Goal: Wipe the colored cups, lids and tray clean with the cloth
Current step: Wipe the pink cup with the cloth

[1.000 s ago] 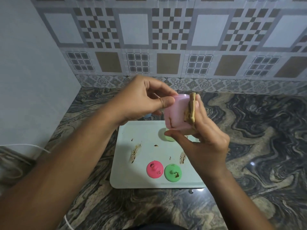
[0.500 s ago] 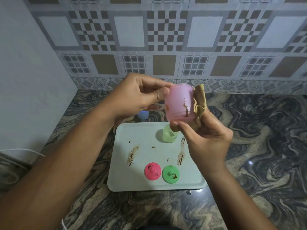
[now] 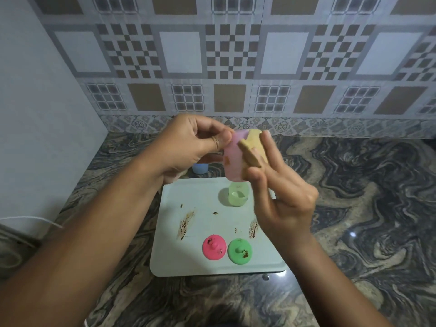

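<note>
Pinching the pink cup (image 3: 232, 161) in the grip of the left hand (image 3: 188, 147), thumb and forefinger curled onto its upper left edge, well above the tray (image 3: 188, 263). Pressing a folded tan cloth (image 3: 253, 147) against the cup's right wall with the right hand (image 3: 283, 201), that grip clamped on the cloth between the thumb below and the fingers behind. Held with the long axis close to upright, leaning a little; impossible to tell which end is the mouth.

Worth noting on the cup's left-facing wall, just beside the left thumb: a small brown mark, on the side away from the cloth. Probably mid-wipe on this cup, then, with either a turn from the left hand or a sweep of the cloth round to the left needed to reach it.

Directly below: a green cup (image 3: 238, 197) upright on the far part of the tray. Near the front edge, a pink lid (image 3: 213, 246) and a green lid (image 3: 239, 251) side by side, knobs up, both speckled brown. Between them and the green cup, brown smears (image 3: 186, 223) across the tray, not yet wiped. Behind the tray, on the marbled surface (image 3: 354, 208), a blue cup (image 3: 200, 168), half hidden by the left hand.
</note>
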Available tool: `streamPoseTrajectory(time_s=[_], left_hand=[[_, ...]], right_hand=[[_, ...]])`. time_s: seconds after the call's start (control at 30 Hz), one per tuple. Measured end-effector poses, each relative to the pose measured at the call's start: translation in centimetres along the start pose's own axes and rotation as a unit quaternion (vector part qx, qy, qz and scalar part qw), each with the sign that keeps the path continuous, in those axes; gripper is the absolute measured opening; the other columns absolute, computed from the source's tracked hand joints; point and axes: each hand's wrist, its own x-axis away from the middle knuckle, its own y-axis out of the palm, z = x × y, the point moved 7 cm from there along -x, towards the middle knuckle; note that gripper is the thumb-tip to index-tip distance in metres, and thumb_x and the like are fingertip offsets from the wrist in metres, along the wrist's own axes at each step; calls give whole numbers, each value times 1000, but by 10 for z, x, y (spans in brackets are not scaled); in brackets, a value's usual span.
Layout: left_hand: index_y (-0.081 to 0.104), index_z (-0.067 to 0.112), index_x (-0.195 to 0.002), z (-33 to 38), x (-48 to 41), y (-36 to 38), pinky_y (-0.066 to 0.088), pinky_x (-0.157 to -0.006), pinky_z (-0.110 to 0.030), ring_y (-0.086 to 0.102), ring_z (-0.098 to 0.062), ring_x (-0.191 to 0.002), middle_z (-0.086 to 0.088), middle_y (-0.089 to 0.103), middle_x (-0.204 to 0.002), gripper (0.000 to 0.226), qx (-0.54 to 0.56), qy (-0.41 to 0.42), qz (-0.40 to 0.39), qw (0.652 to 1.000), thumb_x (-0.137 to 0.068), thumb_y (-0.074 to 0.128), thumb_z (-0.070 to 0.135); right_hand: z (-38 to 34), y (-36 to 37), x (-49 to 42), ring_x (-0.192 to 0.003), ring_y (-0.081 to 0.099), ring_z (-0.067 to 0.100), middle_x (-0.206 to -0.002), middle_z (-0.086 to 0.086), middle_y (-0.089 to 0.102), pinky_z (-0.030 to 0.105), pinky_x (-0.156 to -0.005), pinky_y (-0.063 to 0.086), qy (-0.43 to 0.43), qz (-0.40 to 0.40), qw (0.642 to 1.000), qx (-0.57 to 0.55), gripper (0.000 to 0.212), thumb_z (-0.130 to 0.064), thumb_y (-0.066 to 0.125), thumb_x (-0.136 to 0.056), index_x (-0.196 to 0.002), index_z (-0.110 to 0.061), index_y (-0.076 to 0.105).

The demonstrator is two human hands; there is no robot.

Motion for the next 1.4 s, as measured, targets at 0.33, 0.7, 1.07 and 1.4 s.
streamPoseTrajectory(time_s=[0.33,0.7,1.07,1.4], left_hand=[[73,13,-83,0,-3,4,57,-62,-24,69,-12,-71,-3,74,-79,5,4,-18,14,1000,-85,68,11],[72,13,-82,-3,-2,1,58,-65,-26,68,-10,-71,2,72,-75,14,28,-29,19,999,-72,70,22],[74,13,-85,7,-3,-9,58,-70,-25,71,-10,-75,2,75,-77,16,10,7,23,1000,-72,70,22],[75,21,-84,13,1,-6,59,-80,-27,71,-10,-81,6,76,-78,15,-88,59,12,994,-72,70,28]], right_hand=[[-8,9,6,-132,55,46,-139,38,50,60,-99,54,-41,-29,999,-10,29,-10,61,-102,-122,11,60],[9,2,6,-129,63,29,-135,36,56,37,-99,57,36,37,996,-75,27,6,63,-96,-121,15,62],[8,6,3,-126,66,30,-131,17,67,35,-100,55,141,58,978,-143,28,-4,62,-99,-126,3,65],[-8,17,-1,-129,53,-10,-141,30,54,20,-92,57,44,-13,999,-10,32,-7,71,-95,-126,-3,65]])
